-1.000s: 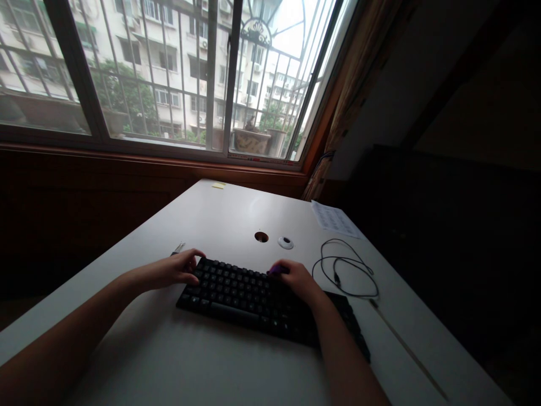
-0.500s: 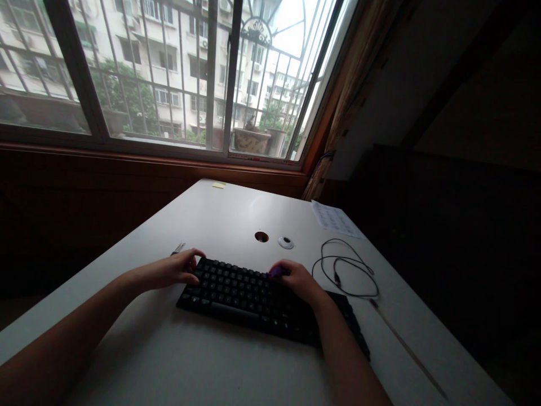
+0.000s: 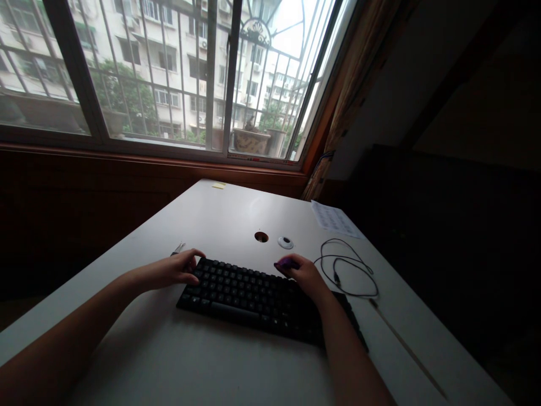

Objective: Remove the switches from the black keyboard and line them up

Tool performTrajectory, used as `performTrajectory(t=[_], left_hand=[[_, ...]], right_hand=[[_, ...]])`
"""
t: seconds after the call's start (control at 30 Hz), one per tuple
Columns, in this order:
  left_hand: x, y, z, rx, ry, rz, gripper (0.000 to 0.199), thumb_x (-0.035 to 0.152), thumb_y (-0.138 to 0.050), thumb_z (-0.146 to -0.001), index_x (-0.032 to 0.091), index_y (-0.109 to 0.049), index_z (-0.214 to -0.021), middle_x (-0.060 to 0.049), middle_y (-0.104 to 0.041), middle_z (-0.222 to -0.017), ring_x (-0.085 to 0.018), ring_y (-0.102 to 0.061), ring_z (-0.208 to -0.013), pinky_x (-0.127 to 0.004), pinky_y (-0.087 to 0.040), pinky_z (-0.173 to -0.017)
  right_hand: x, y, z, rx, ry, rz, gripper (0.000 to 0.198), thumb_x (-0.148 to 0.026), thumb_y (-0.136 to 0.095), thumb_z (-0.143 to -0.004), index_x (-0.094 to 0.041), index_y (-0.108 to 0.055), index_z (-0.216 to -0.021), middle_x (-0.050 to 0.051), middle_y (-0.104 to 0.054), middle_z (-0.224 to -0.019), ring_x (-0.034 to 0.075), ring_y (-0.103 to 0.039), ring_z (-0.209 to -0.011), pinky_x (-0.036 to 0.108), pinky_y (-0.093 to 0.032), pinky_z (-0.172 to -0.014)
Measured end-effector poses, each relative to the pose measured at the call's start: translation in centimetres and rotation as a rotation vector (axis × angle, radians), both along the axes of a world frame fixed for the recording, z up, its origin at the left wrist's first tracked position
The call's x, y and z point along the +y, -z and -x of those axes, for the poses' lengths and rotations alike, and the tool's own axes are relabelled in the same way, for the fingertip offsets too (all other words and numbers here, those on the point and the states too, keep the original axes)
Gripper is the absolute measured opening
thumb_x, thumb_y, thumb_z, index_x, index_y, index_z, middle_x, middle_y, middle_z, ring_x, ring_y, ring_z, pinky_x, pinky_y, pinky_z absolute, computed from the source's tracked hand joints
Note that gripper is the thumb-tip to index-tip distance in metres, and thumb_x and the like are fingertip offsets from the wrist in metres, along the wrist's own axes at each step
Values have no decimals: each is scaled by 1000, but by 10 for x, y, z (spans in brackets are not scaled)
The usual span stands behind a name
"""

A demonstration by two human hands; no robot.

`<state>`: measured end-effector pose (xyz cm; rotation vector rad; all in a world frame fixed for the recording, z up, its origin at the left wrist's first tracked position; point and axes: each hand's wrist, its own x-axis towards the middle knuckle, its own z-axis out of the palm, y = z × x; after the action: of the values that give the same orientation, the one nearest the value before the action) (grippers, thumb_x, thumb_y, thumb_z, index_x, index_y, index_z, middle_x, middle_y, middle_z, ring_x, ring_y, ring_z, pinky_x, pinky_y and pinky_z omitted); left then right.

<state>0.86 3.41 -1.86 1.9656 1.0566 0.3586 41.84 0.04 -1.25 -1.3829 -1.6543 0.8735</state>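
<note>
Two bare forearms are stretching in low over a white desk point(image 3: 190, 366), where, from my remote post, I am viewing a black keyboard point(image 3: 236, 296) lying at a slant. The right forearm is crossing above the keyboard's right part and hiding many keys. The left hand point(image 3: 180, 269) is resting at the left end, thumb and index finger parted and touching its edge; whether they are gripping, I am not able to tell. The right hand point(image 3: 305, 275) is closing its fingers around a small purple object point(image 3: 288, 263), partly hidden, by the keyboard's far edge. Just beyond the left hand, a metal-tipped item point(image 3: 180, 247) is poking out. To the right, a dark cable point(image 3: 337, 278) is lying in loose loops. Farther back, I am picking out a round hole point(image 3: 261, 237) in the desktop, a white ring point(image 3: 283, 245) sitting near it, a printed sheet point(image 3: 336, 219) lying along the right edge, and a yellow note point(image 3: 218, 185) lying at the far left corner. Beyond, a barred window point(image 3: 164, 148) is framing a planter point(image 3: 251, 141) and pale apartment buildings point(image 3: 171, 73).
</note>
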Motion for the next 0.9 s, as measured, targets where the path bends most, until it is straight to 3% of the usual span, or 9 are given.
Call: performTrajectory(t=[0.17,0.43,0.6,0.77,0.9], left_hand=[[0,0,-1,0,-2,-7,57,37,-69,-80,26,-44,-130,-2,-54,-98,-24,-57,-92,-36,-47,-82],[-2,-3,-2,0,6,10,57,38,-67,-81,25,-43,-130,-2,-54,-99,-24,-57,-91,-37,-47,-82],[-4,-7,-4,10,-6,11,57,39,-68,-79,24,-44,-129,-3,-53,-98,-25,-56,-91,-38,-46,-82],[-2,-4,-3,8,-3,-5,58,40,-68,-79,23,-44,-129,-2,-52,-96,-24,-56,-89,-37,-46,-81],[-1,-1,-1,-9,12,-3,57,40,-67,-80,24,-43,-129,-2,-53,-96,-24,-56,-89,-37,-46,-81]], right_hand=[[-5,-9,-3,-162,-145,75,19,-31,-72,-73,-18,-75,-86,5,-76,-87,22,-67,-84,31,-49,-79],[-3,-5,-4,-202,-83,62,23,-38,-70,-76,-18,-75,-86,5,-76,-84,23,-67,-83,33,-49,-76],[-4,-5,-8,-93,-36,89,33,-47,-72,-74,-17,-73,-89,5,-74,-84,21,-66,-80,31,-48,-73],[-5,-6,-8,-122,-138,124,26,-38,-75,-72,-17,-74,-87,4,-74,-84,20,-66,-81,30,-48,-76],[-4,-5,-6,-187,-127,97,23,-37,-74,-73,-18,-74,-86,4,-74,-83,20,-66,-80,30,-48,-74]])
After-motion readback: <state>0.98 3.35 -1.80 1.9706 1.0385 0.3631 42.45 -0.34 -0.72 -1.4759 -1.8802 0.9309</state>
